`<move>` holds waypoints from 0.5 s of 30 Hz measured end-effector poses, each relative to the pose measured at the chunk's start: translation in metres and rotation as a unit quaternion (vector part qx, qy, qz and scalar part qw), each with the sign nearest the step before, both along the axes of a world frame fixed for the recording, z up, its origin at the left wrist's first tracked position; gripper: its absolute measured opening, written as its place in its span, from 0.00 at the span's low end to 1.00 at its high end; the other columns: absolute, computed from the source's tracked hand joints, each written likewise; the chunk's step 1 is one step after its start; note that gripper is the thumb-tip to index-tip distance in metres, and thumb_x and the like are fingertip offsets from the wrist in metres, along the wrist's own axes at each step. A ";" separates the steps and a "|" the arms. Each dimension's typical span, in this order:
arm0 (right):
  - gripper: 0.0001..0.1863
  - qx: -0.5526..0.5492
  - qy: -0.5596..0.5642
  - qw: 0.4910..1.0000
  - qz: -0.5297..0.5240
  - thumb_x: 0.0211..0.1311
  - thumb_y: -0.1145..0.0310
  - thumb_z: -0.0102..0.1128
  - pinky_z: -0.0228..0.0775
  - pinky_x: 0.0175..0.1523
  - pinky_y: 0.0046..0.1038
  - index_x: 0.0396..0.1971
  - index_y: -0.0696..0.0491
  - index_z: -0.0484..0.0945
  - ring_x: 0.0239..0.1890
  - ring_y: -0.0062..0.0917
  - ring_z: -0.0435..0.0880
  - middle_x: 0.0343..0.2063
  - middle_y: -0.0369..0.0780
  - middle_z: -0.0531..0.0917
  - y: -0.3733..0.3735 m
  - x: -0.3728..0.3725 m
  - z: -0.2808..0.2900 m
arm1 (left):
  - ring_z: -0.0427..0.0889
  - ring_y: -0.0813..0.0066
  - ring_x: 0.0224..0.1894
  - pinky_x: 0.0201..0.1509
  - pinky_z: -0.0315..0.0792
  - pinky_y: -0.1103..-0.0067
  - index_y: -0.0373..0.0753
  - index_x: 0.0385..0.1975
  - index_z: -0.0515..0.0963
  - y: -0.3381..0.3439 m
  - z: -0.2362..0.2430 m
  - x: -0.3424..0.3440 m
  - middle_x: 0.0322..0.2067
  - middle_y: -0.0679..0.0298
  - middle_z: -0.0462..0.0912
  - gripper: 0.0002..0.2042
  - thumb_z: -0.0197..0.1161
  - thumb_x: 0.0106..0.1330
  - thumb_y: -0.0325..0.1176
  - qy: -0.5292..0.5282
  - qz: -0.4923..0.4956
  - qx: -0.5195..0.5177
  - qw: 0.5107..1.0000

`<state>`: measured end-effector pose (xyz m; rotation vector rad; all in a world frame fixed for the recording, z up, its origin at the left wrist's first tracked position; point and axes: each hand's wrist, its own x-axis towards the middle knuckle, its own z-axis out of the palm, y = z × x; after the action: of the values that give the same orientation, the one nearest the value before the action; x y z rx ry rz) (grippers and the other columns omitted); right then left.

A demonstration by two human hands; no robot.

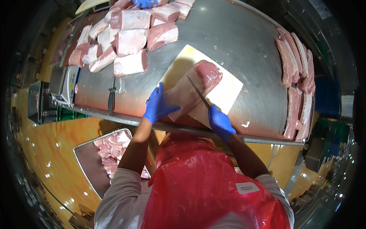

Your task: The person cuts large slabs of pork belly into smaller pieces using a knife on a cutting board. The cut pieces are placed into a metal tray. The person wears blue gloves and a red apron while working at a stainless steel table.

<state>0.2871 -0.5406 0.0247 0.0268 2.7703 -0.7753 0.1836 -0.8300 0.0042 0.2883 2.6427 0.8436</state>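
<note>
A long piece of pale pink pork loin [183, 96] lies slantwise over a white cutting board [230, 86], its darker rounded end pointing away from me. My left hand [157, 105], in a blue glove, rests against the loin's near left side with thumb and fingers spread. Gripped in my blue-gloved right hand [220, 122] is a knife [199, 93]; its narrow blade slants up and left across the top of the meat. Whether the edge has cut into the loin, I cannot tell.
Several cut pork pieces [131, 42] crowd the far left, with another person's gloved hand [145, 3] behind them. Long rib strips [293, 110] line the right edge. A second knife [111, 100] and a scale [69, 86] stand left. Below is a meat tray [89, 160].
</note>
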 end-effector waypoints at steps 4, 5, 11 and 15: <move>0.07 0.016 -0.014 0.999 0.028 0.71 0.70 0.41 0.74 0.46 0.54 0.42 0.57 0.67 0.40 0.58 0.82 0.35 0.58 0.82 -0.032 -0.038 0.010 | 0.66 0.42 0.68 0.66 0.60 0.42 0.31 0.75 0.46 0.038 0.019 0.019 0.68 0.41 0.63 0.68 0.80 0.39 0.62 0.079 0.010 -0.116 0.990; 0.07 0.028 -0.011 0.999 0.033 0.71 0.71 0.41 0.74 0.45 0.54 0.43 0.57 0.67 0.40 0.58 0.83 0.36 0.58 0.82 -0.037 -0.043 0.011 | 0.65 0.42 0.69 0.66 0.59 0.41 0.31 0.75 0.46 0.047 0.021 0.021 0.68 0.41 0.62 0.68 0.80 0.39 0.62 0.107 0.006 -0.138 0.985; 0.08 0.107 -0.031 0.991 0.071 0.71 0.72 0.44 0.74 0.39 0.54 0.44 0.58 0.66 0.35 0.58 0.83 0.33 0.58 0.83 -0.036 -0.040 0.023 | 0.71 0.50 0.61 0.66 0.60 0.42 0.29 0.75 0.45 0.075 0.016 0.012 0.59 0.46 0.68 0.68 0.80 0.38 0.60 0.084 -0.005 -0.185 0.979; 0.08 0.149 -0.089 0.979 0.107 0.72 0.71 0.41 0.75 0.40 0.53 0.44 0.60 0.65 0.35 0.57 0.84 0.33 0.59 0.82 -0.005 -0.006 0.026 | 0.75 0.59 0.50 0.61 0.65 0.49 0.26 0.73 0.51 0.071 0.012 0.013 0.47 0.54 0.72 0.65 0.80 0.38 0.58 0.118 0.002 -0.184 0.976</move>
<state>0.2811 -0.5461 0.0503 -0.1369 2.6354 -0.2854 0.1967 -0.7589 0.0160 0.3001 2.9499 0.3209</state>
